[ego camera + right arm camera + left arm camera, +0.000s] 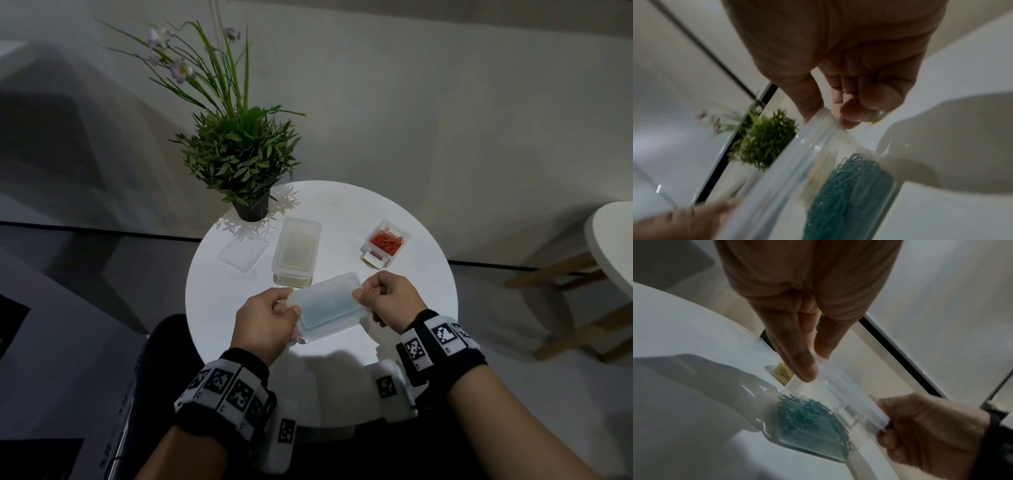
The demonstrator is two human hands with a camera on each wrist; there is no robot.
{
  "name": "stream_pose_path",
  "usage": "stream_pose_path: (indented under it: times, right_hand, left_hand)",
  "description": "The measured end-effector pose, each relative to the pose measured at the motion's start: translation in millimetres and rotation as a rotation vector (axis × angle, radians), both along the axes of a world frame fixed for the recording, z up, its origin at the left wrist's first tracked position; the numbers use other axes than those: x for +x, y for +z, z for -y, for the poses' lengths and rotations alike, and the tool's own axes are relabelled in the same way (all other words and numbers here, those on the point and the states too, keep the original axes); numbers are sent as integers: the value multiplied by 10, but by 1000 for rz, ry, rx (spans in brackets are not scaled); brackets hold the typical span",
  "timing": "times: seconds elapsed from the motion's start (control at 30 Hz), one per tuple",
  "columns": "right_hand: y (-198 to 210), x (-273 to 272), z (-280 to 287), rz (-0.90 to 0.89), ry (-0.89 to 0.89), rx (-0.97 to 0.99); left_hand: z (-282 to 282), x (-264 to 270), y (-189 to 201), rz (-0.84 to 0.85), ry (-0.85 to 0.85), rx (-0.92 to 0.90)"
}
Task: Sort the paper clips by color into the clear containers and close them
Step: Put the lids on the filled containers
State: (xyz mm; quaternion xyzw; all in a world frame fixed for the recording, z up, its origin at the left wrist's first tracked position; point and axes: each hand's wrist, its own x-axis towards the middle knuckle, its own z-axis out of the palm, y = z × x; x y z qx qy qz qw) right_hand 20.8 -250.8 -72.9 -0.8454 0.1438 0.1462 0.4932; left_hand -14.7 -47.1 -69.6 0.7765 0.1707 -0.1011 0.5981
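At the lower centre of the head view, the left hand and right hand each pinch an end of a translucent lid over the container of blue clips on the round worktop.

A potted plant stands at the far left edge of the round white table. Right of the table, well apart, stands a wooden-legged stool.

On the desk the plant stands at the back left. A loose lid lies left of the middle container. The nearest container sits in front.
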Motion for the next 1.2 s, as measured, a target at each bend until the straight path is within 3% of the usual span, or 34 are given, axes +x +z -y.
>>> stream_pose_path:
  times: [0.1,0.17,0.43,0.7,0.77,0.9,1.0,1.2]
  right_hand:
    - [44,-42,-7,-132,-111,262]
    - [65,-58,-15,-169,-135,327]
    - [89,28,12,-327,11,201]
    - [-16,78,-58,-189,-28,271]
    - [41,113,-35,-114,-26,161]
    - [146,318,161,133,-13,-367]
    - [136,487,328,107,120,-680]
    - [12,484,477,104,251,-809]
  left_hand:
    - [-28,7,-32,-70,20,-141]
    - [-40,4,-32,-103,25,-211]
    - [-30,85,-27,-229,87,-255]
    - [20,72,-131,-165,122,-254]
    - [58,75,-152,-154,160,-283]
    - [197,123,-107,-211,238,-437]
    - [279,203,-50,-284,136,-474]
    - [413,361,19,-219,133,-461]
